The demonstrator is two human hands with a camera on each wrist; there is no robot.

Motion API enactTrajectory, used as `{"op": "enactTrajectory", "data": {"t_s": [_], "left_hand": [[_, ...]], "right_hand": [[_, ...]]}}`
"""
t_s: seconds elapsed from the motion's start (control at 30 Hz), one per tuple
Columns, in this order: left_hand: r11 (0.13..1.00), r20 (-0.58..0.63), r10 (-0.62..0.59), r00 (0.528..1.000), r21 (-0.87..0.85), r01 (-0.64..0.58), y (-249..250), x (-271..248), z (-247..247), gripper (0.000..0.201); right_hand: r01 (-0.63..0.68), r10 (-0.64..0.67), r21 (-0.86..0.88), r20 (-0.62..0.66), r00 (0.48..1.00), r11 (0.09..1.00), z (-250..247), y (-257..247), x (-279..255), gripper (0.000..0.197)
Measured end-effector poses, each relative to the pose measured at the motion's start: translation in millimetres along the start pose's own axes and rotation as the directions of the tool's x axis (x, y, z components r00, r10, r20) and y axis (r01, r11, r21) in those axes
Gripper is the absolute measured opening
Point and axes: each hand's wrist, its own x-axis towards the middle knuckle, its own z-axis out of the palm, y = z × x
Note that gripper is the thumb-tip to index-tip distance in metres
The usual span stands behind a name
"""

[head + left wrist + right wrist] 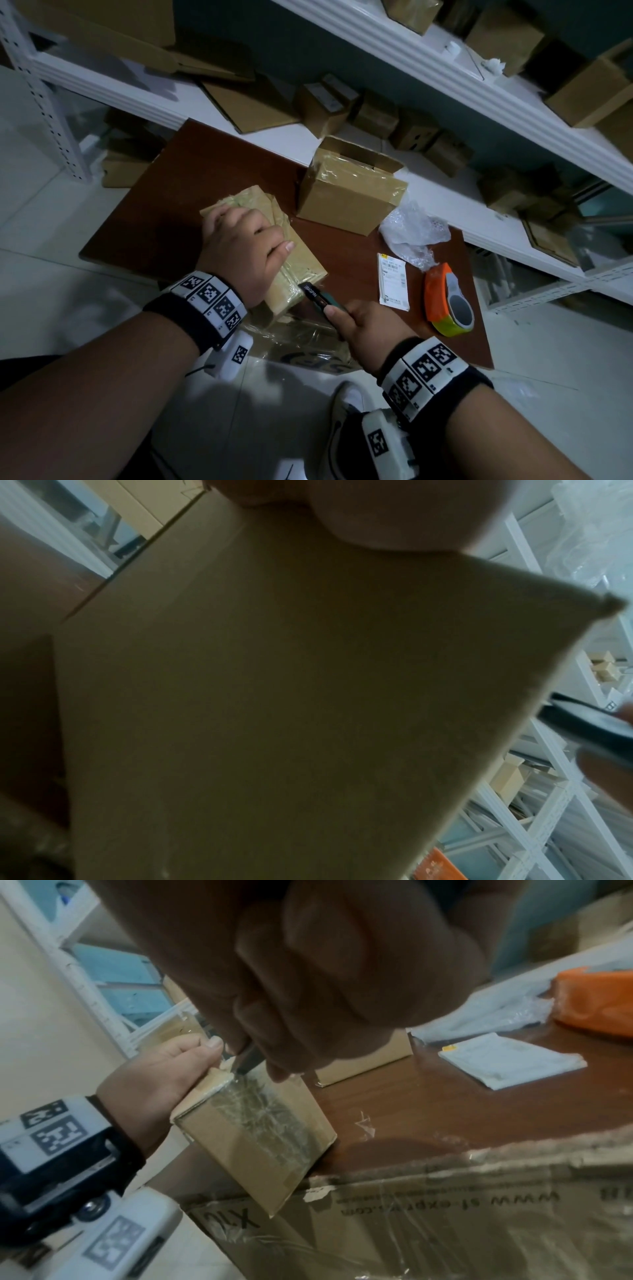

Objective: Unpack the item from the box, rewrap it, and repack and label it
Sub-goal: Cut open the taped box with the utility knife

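Left hand (239, 250) grips taped box (301, 263) | right hand (363, 329) grasps "JINGPIN" cutter (317, 296)

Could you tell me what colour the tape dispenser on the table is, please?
The tape dispenser is orange; the head view shows it best.

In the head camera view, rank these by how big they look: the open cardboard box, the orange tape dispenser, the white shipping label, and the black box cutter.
1. Open cardboard box, clearly largest.
2. Orange tape dispenser.
3. White shipping label, nearly the dispenser's size, so that order is unsure.
4. Black box cutter, smallest, though the right hand hides part of it.
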Motion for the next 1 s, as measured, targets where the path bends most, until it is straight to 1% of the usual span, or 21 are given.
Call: {"op": "enactTrajectory", "data": {"t_s": [0.13,0.3,0.47,0.63,0.8,1.0], "left_hand": [[1.000,0.002,-0.006,1.000,0.001,0.006,0.4,-0.7,-0.9,0.031],[1.000,0.000,-0.009,1.000,-0.014,0.009,0.2,0.1,0.4,0.033],[0.999,-0.003,0.040,0.999,-0.030,-0.040,4.1,-1.0,1.2,0.033],[0.999,0.005,-0.006,1.000,-0.052,0.006,1.9,0.6,0.3,0.031],[0.996,-0.005,0.009,1.000,-0.085,-0.009,3.1,0.5,-1.2,0.029],[0.991,-0.021,-0.002,1.000,-0.137,-0.001,4.6,2.6,-0.6,0.031]], "right_hand": [[-0.028,0.027,0.016,0.046,0.999,0.999,-8.0,1.0,-3.0,0.044],[-0.068,0.064,0.109,0.039,0.997,0.992,3.2,-1.3,-0.6,0.046],[-0.091,0.080,0.155,0.076,0.994,0.984,4.2,4.1,-8.6,0.044],[-0.137,0.118,0.297,0.082,0.990,0.945,10.3,-1.3,-7.1,0.046],[-0.213,0.164,0.433,0.149,0.975,0.876,15.0,1.0,-13.8,0.044],[-0.204,0.158,0.458,0.137,0.978,0.865,16.9,0.1,-9.7,0.046]]}}
